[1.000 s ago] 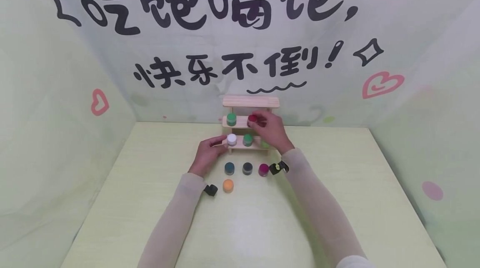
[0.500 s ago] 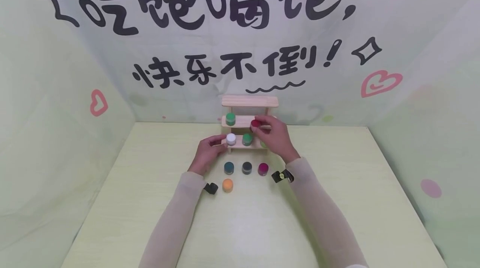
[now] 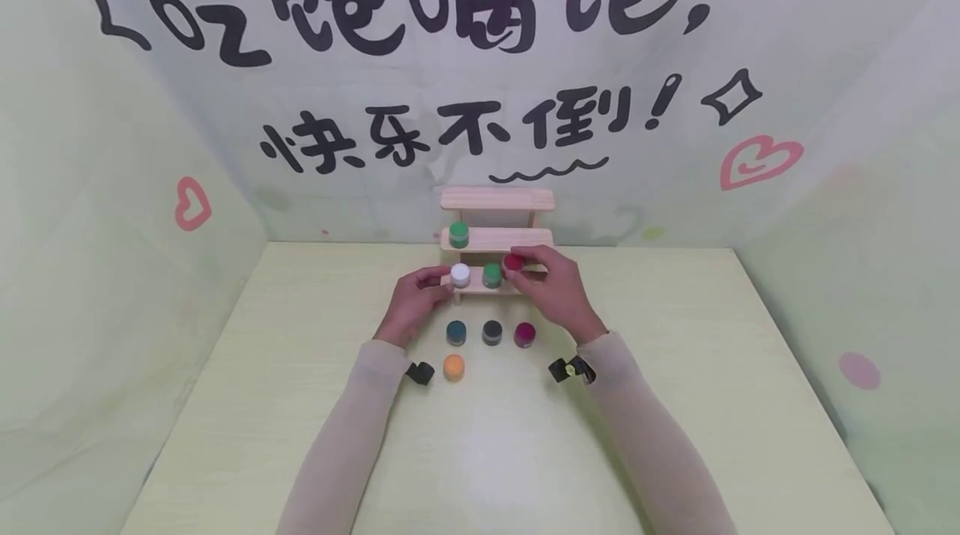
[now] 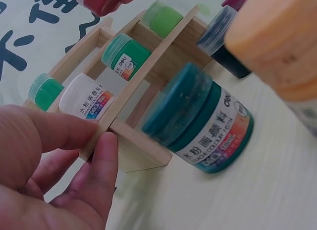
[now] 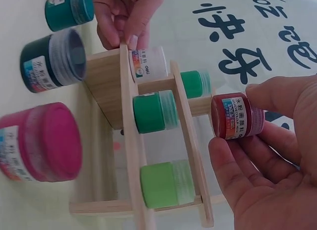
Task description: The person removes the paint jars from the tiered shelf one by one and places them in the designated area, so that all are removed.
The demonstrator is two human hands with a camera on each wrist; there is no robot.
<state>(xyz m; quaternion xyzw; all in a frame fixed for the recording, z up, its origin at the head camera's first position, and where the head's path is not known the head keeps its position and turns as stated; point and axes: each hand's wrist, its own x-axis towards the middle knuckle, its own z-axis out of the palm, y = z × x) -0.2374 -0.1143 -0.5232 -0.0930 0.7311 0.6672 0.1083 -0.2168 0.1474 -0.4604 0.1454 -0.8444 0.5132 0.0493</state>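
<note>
Between the thumb and fingers of my right hand [image 3: 558, 289] is a red paint jar [image 5: 233, 116], held in the air in front of the middle shelf. My left hand [image 3: 412, 306] pinches the left end of the lowest shelf of a small wooden three-tier rack [image 3: 497, 199]. Beside those fingers stands a white paint jar [image 4: 85, 95]. To its right on that shelf are a green paint jar [image 4: 126, 56] and a light green paint jar [image 5: 166, 184], the latter covered by my right hand in the head view. Another green paint jar [image 3: 459, 235] occupies the middle shelf's left end.
On the table [image 3: 480, 452] before the rack stand a teal jar [image 3: 456, 333], a dark jar [image 3: 492, 332] and a magenta jar [image 3: 525, 335] in a row. An orange jar [image 3: 453, 367] sits nearer. A cloth backdrop [image 3: 360, 210] hangs behind the rack.
My right hand has drawn the red paint jar from the middle shelf toward me and slightly right. My left hand keeps its grip on the shelf end.
</note>
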